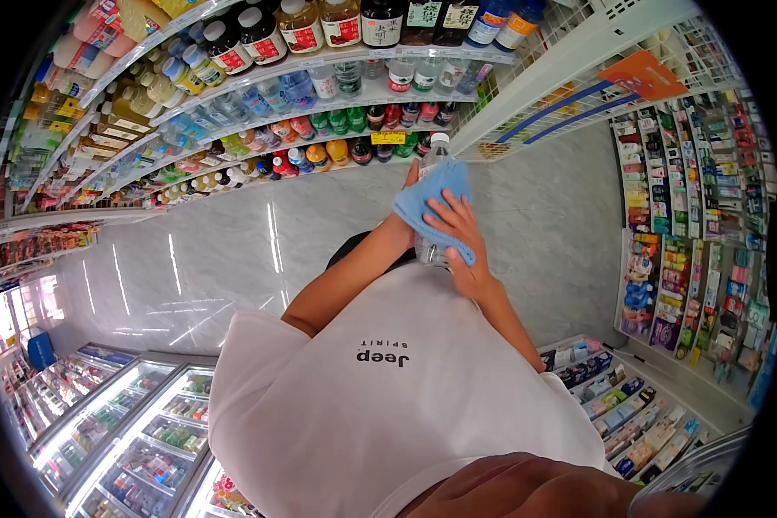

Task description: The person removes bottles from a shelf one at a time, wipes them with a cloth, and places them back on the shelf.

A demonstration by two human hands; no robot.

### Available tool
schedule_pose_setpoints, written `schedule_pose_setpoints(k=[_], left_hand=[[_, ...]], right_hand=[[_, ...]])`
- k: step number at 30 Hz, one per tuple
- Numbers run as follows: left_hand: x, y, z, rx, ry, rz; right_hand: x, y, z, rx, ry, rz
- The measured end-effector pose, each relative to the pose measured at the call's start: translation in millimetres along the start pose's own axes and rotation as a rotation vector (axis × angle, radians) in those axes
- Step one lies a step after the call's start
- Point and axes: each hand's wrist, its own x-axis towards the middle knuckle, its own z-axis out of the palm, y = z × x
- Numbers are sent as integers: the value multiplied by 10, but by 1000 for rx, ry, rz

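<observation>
In front of my white shirt I hold a clear plastic bottle (pixel 430 253) with a white cap, its capped end pointing away from me. A light blue cloth (pixel 425 197) lies over the middle of the bottle and hides most of it. My left hand (pixel 399 226) grips the bottle from the left side, its fingers partly hidden by the cloth. My right hand (pixel 459 231) is on the right, its fingers spread over the cloth and pressing it onto the bottle, with the thumb near the bottle's lower end.
Curved shelves (pixel 337 62) packed with drink bottles stand ahead and to the left. A white mesh panel (pixel 570 73) ends them. At the right is a rack (pixel 665 233) of small packaged goods. Lit glass-door coolers (pixel 134 432) stand at lower left. Grey tiled floor (pixel 224 250) lies between.
</observation>
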Motion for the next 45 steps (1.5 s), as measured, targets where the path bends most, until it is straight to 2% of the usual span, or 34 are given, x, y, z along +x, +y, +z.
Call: schedule_pose_setpoints(k=[2,3,6,7,10,13,16,17,20,23,27,30,33,35,38,39,43,45], left_hand=[[-136,-8,213,34,86,-12],[-80,-77,140,37,30,29],[-23,-126,97,24,83,-69],[-38,-119,106,89,162,-90],[-41,-155,73,105,103,-114],[-59,-128,136,49,98,-54],[-167,-78,227,68,85,34],[-215,-10,258,46,90,-3],[-17,68,-38,-94,-92,50],[17,170,-68,41,-111,83],[-42,135,84,42,-62,52],[-50,11,111,107,15,118],[-260,-44,361,239,101,15],[-241,-94,384,207,105,-3],[-186,-109,296,220,87,-97],[-194,-120,307,230,100,-103],[-171,-108,280,126,85,-116],[-215,-74,373,41,103,-32]], right_hand=[[118,94,2,8,82,46],[180,169,5,18,134,75],[405,277,-61,145,259,205],[464,287,-93,202,295,256],[521,313,-141,242,314,297],[411,246,-163,77,158,228],[209,194,-145,-11,0,67],[138,133,-118,25,-13,47],[-35,-45,-123,30,-147,-10],[-174,-99,-124,-25,-204,-75],[-139,-112,-111,-77,-144,-72],[-21,-47,-74,-86,-29,-41],[170,68,-123,-62,104,17],[283,144,-173,-21,214,81],[486,71,-190,317,406,209],[483,137,-250,197,339,185],[439,152,-207,152,308,190],[389,125,-171,152,270,185]])
